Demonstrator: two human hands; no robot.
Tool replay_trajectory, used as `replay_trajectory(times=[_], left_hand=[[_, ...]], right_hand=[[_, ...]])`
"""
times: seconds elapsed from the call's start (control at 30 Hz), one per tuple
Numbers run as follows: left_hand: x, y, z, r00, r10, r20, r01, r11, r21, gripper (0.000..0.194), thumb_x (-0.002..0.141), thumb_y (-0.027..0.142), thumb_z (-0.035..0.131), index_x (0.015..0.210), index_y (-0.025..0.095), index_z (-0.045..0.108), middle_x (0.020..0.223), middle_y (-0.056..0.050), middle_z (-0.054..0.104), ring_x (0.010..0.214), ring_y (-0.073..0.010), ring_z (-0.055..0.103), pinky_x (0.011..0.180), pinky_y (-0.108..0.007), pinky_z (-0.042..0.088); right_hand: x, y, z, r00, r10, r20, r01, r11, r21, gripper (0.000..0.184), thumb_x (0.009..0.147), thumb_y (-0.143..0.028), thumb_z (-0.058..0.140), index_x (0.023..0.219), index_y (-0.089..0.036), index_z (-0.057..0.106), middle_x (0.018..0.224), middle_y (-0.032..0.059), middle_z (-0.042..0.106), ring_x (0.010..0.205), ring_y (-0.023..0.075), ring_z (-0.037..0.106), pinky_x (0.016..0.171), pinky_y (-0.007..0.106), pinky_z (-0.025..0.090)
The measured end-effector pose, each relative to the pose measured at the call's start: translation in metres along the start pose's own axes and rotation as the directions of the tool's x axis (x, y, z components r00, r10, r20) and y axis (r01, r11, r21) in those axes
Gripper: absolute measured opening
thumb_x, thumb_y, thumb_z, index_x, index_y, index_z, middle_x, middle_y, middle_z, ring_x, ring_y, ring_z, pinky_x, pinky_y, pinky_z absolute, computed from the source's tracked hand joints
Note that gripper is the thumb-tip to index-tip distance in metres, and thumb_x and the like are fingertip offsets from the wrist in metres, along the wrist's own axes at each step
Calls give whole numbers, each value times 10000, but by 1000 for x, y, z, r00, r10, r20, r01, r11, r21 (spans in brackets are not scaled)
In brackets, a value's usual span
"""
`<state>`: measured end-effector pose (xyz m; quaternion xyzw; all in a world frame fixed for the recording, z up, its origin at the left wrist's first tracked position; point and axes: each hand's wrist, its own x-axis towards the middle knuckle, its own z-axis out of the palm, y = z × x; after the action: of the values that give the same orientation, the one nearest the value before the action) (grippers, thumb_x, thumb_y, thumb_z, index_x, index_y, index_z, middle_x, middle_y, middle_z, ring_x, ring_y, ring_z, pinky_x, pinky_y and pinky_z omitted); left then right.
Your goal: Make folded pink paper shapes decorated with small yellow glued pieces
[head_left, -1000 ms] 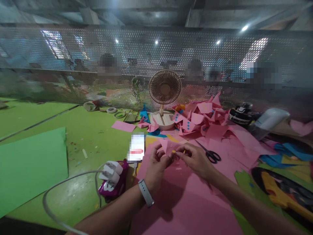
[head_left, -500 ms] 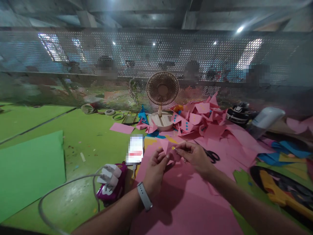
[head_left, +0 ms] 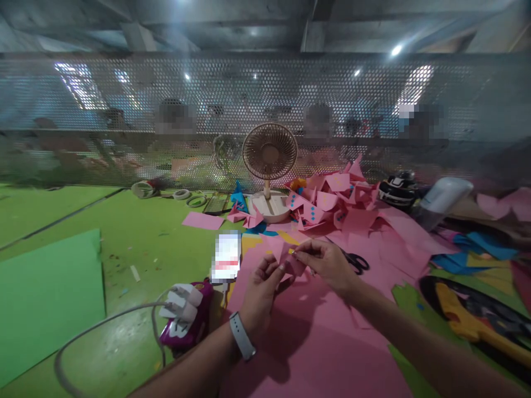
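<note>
My left hand (head_left: 265,281), with a pale watch strap at the wrist, grips a piece of folded pink paper (head_left: 295,266) between thumb and fingers. Thumb and forefinger of my right hand (head_left: 321,260) are pinched at a small yellow piece (head_left: 291,252) against that paper. Whether the yellow piece is stuck down, I cannot tell. Under both hands lies a large pink sheet (head_left: 332,354). Black-handled scissors (head_left: 357,263) rest just beyond my right hand, their blades partly hidden.
A desk fan (head_left: 270,155) stands ahead, beside heaped pink folded papers (head_left: 327,193). On the left are a lit phone (head_left: 226,257), a purple power block (head_left: 186,326) with a cable, and a green sheet (head_left: 50,298). A yellow-handled tool (head_left: 460,315) lies right. A perforated screen (head_left: 207,99) closes the back.
The view has shifted slightly, so the scene sits a little further left. Both hands keep the same hold on the pink paper and the yellow piece.
</note>
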<state>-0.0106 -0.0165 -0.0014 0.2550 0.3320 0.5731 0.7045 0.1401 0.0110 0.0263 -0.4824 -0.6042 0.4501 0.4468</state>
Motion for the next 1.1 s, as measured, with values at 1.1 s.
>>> replay_trajectory(times=[1.1], left_hand=[[3,0,-4,994,44,97,-61,981,185,260,677,216,713,850,189,520,725,24,583,668,-107,581,710,-303,500]], right_hand=[[-2,-8,-8,996,-78,43,85,973,-212,145,748,-281,576,756,-149,637,674,6,610,574,111,518,526,225,393]])
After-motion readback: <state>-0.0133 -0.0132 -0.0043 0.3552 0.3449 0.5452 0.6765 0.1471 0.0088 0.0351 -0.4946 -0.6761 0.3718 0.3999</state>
